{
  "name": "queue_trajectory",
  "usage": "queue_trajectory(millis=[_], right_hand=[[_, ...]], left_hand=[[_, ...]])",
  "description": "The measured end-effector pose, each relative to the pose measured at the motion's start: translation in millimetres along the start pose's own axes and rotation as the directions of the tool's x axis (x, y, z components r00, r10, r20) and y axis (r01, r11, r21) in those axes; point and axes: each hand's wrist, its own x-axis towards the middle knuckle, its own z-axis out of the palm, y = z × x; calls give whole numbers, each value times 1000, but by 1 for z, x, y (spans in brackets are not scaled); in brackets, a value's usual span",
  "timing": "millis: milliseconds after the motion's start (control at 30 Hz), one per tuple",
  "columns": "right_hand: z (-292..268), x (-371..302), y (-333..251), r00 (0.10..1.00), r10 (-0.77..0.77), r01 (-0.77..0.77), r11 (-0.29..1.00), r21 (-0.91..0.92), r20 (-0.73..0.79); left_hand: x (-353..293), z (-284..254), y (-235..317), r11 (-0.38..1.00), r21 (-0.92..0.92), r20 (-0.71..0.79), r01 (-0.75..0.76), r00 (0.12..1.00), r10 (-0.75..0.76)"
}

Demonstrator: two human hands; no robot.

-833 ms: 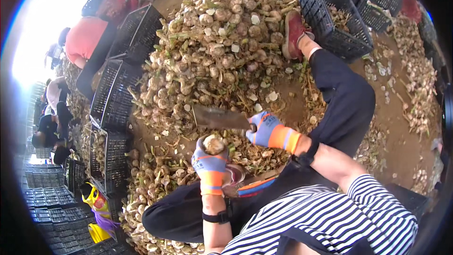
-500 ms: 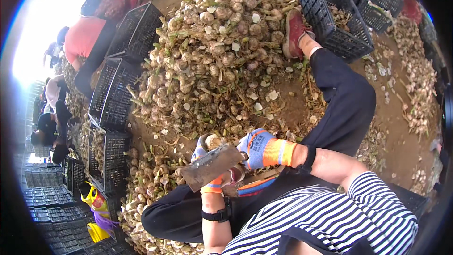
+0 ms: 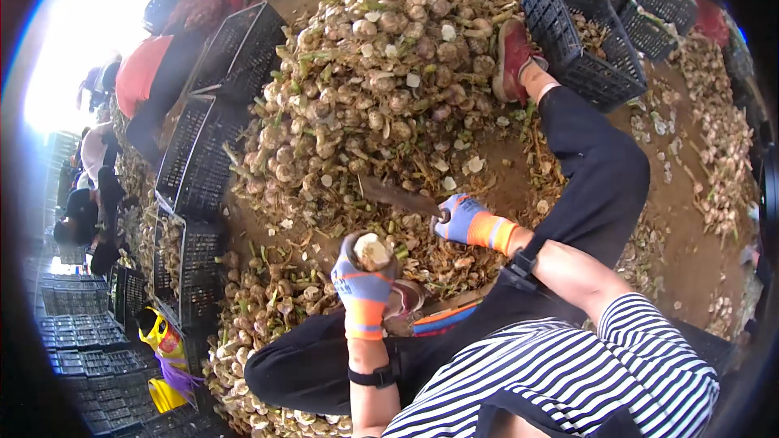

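Note:
My left hand (image 3: 363, 277), in a blue and orange glove, is closed round a garlic bulb (image 3: 372, 251) whose pale face points up. To its right, my right hand (image 3: 466, 221) grips the dark handle of a broad-bladed knife (image 3: 398, 196). The blade reaches out to the left over the garlic, apart from the bulb in my left hand. In front of both hands rises a large heap of garlic bulbs (image 3: 365, 105) with stalks and dry leaves. More garlic bulbs (image 3: 276, 308) lie beside my left forearm.
Black plastic crates (image 3: 199, 162) line the left side, and another crate (image 3: 580, 40) holding some garlic stands beyond my right foot. Stacked crates (image 3: 89, 332) and a yellow bag (image 3: 166, 341) are at lower left. Other people (image 3: 146, 77) bend over at far left. Loose garlic (image 3: 714, 130) covers ground at right.
My hands have moved apart. The knife has swung away from the bulb, forward and to the right, while my left hand still holds the bulb, now with its pale face in view.

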Motion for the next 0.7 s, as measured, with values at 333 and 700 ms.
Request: queue_trajectory(millis=[333, 700], right_hand=[[-3, -38, -83, 907, -331, 387, 899, -203, 262], [6, 4, -6, 987, -34, -24, 935, 354, 156]], left_hand=[[-3, 17, -75, 698, -668, 188, 258, 966, -177], [-3, 8, -54, 533, -714, 243, 454, 874, -421]])
